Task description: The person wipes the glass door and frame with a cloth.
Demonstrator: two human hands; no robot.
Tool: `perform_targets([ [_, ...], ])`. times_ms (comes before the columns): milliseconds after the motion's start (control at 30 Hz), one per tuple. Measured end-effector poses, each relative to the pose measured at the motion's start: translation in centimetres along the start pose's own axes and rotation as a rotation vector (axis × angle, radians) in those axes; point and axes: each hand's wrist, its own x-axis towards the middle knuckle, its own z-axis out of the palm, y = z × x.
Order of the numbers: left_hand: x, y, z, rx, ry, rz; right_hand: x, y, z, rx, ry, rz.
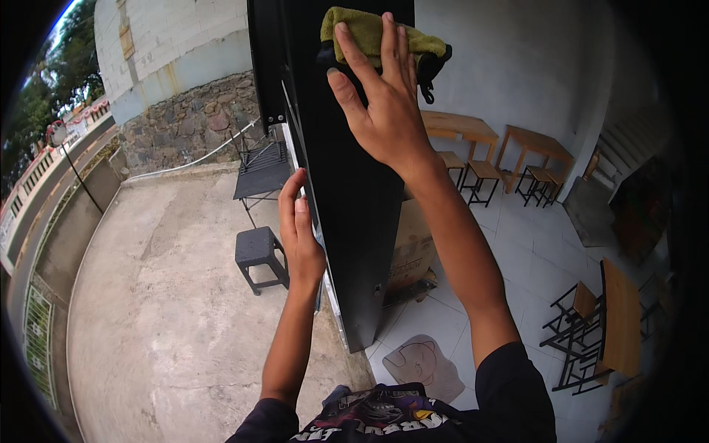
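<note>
A tall black door panel [354, 221] stands upright before me, seen nearly edge-on at its left side. High on it, my right hand [382, 105] presses an olive-green cloth [368, 41] with dark trim, fingers spread over the fabric. A dark loop [427, 91] dangles from the cloth's right end. Lower down, my left hand [302, 238] is at the panel's left edge, fingers pointing up. Whether those fingers grip the edge cannot be made out.
Left, a black plastic stool [257, 246] and a dark folding table [263, 174] stand on concrete [166, 310]. Behind the panel sits a cardboard box [411, 243]. Indoors are wooden tables [620, 315] and stools [482, 169]; a grey mat [424, 365] lies on the tiles.
</note>
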Motion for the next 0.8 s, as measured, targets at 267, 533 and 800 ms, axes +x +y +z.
perform_targets([
  [267, -2.7, -2.4, -2.5, -0.121, -0.002, -0.164, -14.2, -4.7, 1.3, -0.002, -0.151, 0.126],
  [533, -3.5, -3.3, -5.6, -0.138, -0.074, -0.204, -11.2, -4.8, 2.1, -0.040, -0.070, 0.102],
  [800, -5.8, -4.1, -6.9, -0.148, -0.138, -0.262, -9.4, -4.7, 2.4, -0.070, -0.033, 0.034],
])
